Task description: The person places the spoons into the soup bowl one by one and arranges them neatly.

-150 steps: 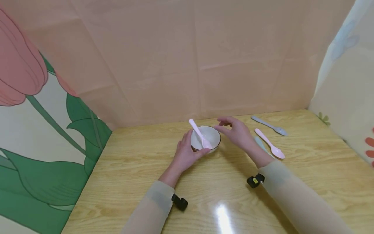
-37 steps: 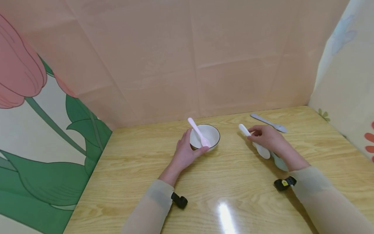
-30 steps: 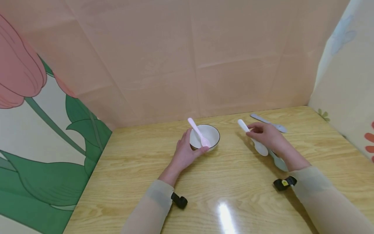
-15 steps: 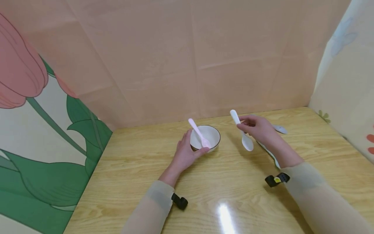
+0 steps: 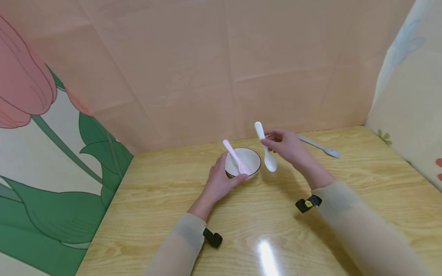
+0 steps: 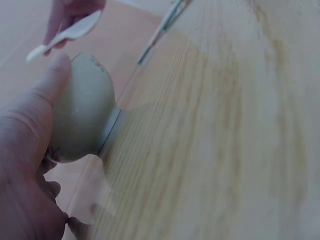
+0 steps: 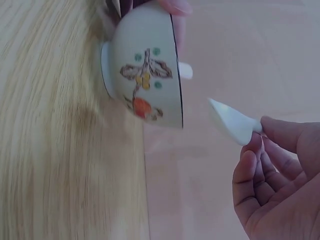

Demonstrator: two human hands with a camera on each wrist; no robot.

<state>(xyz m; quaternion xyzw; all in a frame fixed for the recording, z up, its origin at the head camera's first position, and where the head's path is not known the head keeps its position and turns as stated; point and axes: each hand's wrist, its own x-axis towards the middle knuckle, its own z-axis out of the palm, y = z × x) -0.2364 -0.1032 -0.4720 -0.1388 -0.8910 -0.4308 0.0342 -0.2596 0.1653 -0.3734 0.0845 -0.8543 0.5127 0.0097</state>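
My left hand [image 5: 221, 176] grips the near-left side of a small white bowl [image 5: 251, 158] with a dark rim, standing on the table. Inside it rests a pink spoon [image 5: 232, 150], handle leaning over the back-left rim. My right hand [image 5: 288, 145] pinches a white-looking spoon [image 5: 270, 161] by its handle, in the air just right of the bowl, scoop end down. From the right wrist, this spoon [image 7: 231, 122] is apart from the rim, and a painted fruit-and-leaf pattern shows on the bowl [image 7: 150, 42]. In the left wrist view my left thumb [image 6: 52, 80] lies against the bowl's wall.
A grey-blue spoon [image 5: 319, 146] lies on the wooden table [image 5: 165, 199], right of my right hand. Behind the table hangs a pinkish sheet [image 5: 179, 76]. A flower-printed panel [image 5: 93, 161] borders the left side, and a pale panel [image 5: 414, 115] the right.
My right hand took a spoon from the table on the right, lifted it and carried it left to beside the bowl. The pale green spoon is no longer visible. My left hand stays on the bowl.
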